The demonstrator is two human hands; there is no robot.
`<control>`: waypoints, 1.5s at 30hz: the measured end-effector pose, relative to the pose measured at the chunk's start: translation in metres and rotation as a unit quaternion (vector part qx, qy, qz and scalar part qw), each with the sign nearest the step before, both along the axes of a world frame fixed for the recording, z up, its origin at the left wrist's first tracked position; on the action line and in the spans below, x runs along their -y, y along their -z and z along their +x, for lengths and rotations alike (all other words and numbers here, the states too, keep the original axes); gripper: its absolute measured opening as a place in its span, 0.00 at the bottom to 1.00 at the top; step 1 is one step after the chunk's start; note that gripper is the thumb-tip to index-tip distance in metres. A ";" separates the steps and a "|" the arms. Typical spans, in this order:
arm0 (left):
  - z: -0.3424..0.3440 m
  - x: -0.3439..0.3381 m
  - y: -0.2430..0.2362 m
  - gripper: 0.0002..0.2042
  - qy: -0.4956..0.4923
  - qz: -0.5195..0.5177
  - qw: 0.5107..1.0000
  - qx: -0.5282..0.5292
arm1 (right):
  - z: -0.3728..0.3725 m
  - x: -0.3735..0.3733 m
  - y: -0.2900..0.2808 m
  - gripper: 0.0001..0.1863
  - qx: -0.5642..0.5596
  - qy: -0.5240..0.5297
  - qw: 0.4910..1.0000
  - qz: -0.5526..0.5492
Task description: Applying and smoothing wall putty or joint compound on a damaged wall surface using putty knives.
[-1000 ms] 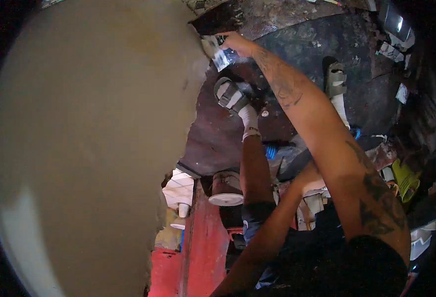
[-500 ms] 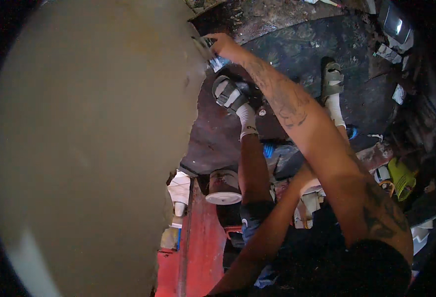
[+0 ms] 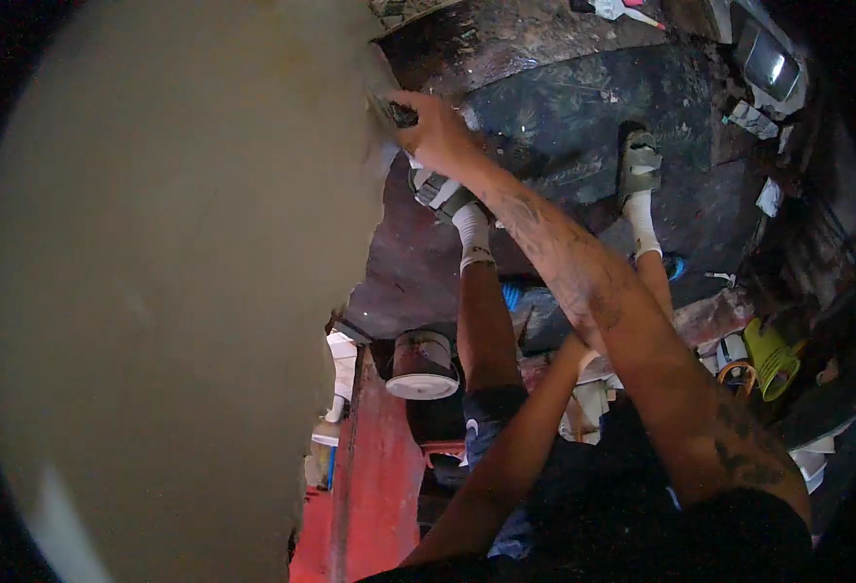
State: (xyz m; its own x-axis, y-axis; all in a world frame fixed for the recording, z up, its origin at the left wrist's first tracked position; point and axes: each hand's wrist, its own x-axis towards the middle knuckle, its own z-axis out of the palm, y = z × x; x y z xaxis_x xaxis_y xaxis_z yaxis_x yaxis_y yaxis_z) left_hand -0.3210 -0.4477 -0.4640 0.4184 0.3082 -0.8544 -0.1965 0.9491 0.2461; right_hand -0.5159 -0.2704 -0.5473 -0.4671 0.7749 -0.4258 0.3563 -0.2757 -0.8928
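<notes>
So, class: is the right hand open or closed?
Closed: the right hand curls around the trowel's dark handle, beside the brown wall.

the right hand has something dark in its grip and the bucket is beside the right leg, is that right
Not quite: the bucket is beside the left leg, as the head view shows. The right hand does have something dark in its grip.
</notes>
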 end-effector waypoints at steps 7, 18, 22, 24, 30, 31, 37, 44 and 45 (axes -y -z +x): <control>0.001 -0.005 0.002 0.19 0.231 0.180 0.952 -0.092 | -0.001 0.014 -0.065 0.24 0.043 0.047 0.994 0.087; -0.014 -0.021 -0.003 0.14 0.278 0.254 0.921 -0.097 | 0.033 0.022 -0.163 0.27 -0.029 -0.037 0.999 0.012; -0.015 -0.012 -0.003 0.17 0.195 0.136 0.971 0.040 | 0.054 -0.009 -0.084 0.31 -0.192 0.127 0.925 -0.304; -0.003 0.012 -0.003 0.26 0.007 0.115 0.992 -0.045 | 0.054 -0.022 -0.012 0.32 -0.198 0.133 0.917 -0.319; 0.014 0.018 -0.006 0.27 -0.135 0.022 0.990 0.023 | 0.032 -0.028 0.130 0.28 -0.099 0.060 0.958 -0.264; 0.011 0.015 -0.009 0.27 -0.140 0.003 0.989 0.038 | 0.027 -0.031 0.143 0.27 -0.075 0.008 0.975 -0.210; 0.007 0.014 -0.015 0.24 -0.071 -0.019 0.996 0.046 | -0.005 -0.013 0.167 0.23 -0.071 -0.055 0.986 -0.142; -0.003 0.029 -0.008 0.21 0.144 0.033 0.989 0.000 | -0.015 0.010 0.085 0.25 0.007 -0.017 0.988 -0.155; -0.003 0.029 -0.008 0.21 0.171 0.045 0.984 -0.009 | -0.015 0.010 0.066 0.25 0.005 -0.019 0.988 -0.154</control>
